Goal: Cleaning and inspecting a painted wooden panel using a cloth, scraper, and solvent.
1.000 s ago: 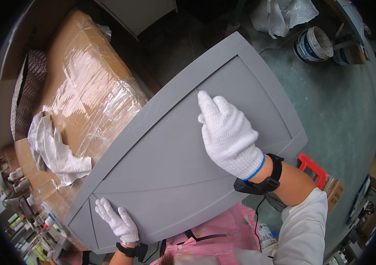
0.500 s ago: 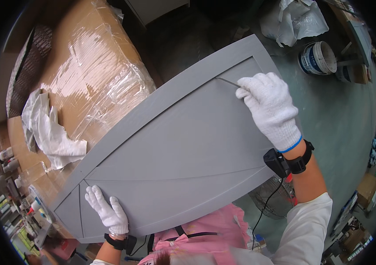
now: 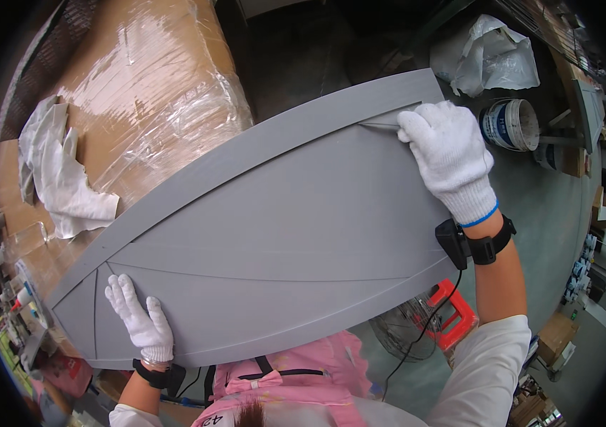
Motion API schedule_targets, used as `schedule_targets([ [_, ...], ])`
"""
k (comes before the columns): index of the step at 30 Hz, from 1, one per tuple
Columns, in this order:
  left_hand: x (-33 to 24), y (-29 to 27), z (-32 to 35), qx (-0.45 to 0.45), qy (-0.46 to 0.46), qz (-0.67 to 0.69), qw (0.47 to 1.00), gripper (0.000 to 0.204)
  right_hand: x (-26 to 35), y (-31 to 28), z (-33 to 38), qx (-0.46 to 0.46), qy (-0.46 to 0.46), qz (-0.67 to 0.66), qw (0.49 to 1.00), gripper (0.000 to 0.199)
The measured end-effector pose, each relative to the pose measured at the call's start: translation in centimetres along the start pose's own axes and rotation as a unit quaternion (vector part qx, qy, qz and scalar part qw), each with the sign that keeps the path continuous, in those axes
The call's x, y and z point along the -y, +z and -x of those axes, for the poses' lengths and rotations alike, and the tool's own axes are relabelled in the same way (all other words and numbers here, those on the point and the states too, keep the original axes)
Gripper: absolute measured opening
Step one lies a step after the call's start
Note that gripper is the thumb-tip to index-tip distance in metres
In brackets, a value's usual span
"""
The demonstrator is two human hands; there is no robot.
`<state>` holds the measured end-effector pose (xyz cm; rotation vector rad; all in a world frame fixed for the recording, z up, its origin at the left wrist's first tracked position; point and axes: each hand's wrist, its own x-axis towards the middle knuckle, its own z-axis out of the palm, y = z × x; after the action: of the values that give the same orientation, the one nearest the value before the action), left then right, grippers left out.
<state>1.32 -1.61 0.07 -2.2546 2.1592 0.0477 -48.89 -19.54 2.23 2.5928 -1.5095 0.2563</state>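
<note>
A grey panel door (image 3: 274, 213) with a raised frame and thin grooves lies in front of me. My left hand (image 3: 139, 320), in a white knitted glove, rests flat on its lower left part with fingers stretched out, close to where the grooves meet. Near the far right corner, my right hand (image 3: 449, 153), also gloved, is closed around a thin metal pick (image 3: 380, 126). The pick's tip reaches the inner edge of the frame; its handle is hidden in the fist.
Beyond the panel stands a large cardboard surface (image 3: 153, 78) wrapped in clear film, with a crumpled white cloth (image 3: 65, 171) on it. At the right are a white bucket (image 3: 511, 124) and a plastic bag (image 3: 491, 57). A fan (image 3: 406, 327) stands below the panel's near edge.
My view has shifted, so the panel appears turned slightly. My right hand has turned, its fingers closing tighter over the pick near the corner. The left hand stays flat on the panel.
</note>
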Motion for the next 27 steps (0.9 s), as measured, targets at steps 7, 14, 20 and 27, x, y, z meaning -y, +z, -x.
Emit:
schedule_targets([
  [7,0.1,0.0,-0.1,-0.006,0.012,0.009,1.0,0.059,-0.3,1.5,-0.9,-0.038,-0.024,-0.017,0.999,0.007],
  [14,0.1,0.1,0.0,-0.004,0.011,0.002,1.0,0.06,0.4,1.0,-1.0,-0.029,-0.021,-0.041,0.998,0.006],
  [20,0.1,0.0,0.0,0.0,0.007,0.005,1.0,0.06,-0.1,1.5,-1.1,-0.023,-0.007,-0.056,0.998,0.005],
  [27,0.0,-0.1,-0.1,-0.002,0.012,0.009,1.0,0.061,1.2,1.5,-1.5,-0.03,-0.019,-0.045,0.998,0.005],
])
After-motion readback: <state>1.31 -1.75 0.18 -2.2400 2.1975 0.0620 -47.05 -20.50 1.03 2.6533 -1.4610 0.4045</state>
